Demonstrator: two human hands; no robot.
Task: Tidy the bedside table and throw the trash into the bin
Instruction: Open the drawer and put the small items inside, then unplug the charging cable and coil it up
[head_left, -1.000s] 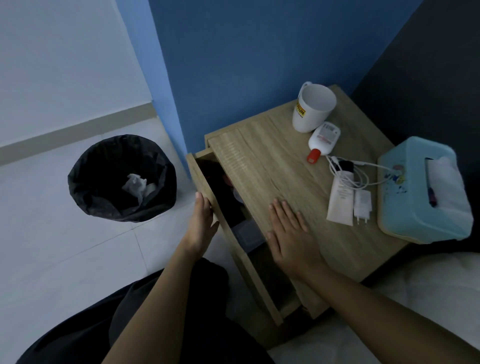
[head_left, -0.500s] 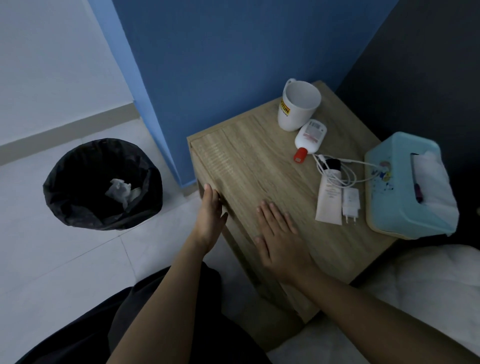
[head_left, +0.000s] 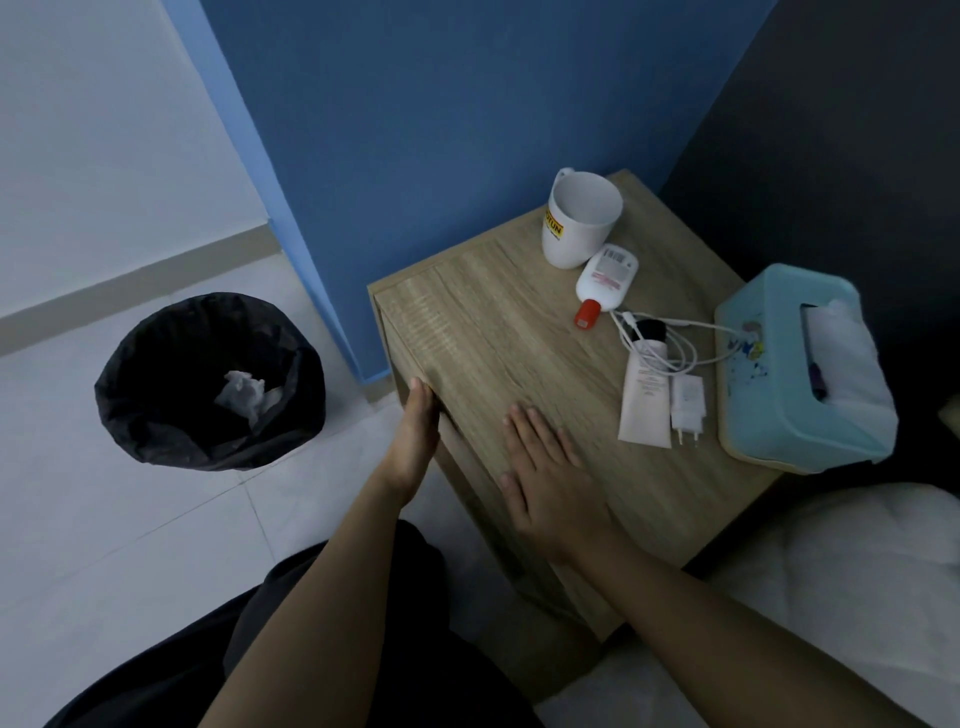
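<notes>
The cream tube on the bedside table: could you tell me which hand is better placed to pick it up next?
Probably the right hand: it lies flat on the tabletop, nearer the cream tube. The left hand presses the drawer front, on the far side.

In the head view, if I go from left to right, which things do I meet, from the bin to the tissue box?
black bin → left hand → right hand → cream tube → white charger plug → blue tissue box
</notes>
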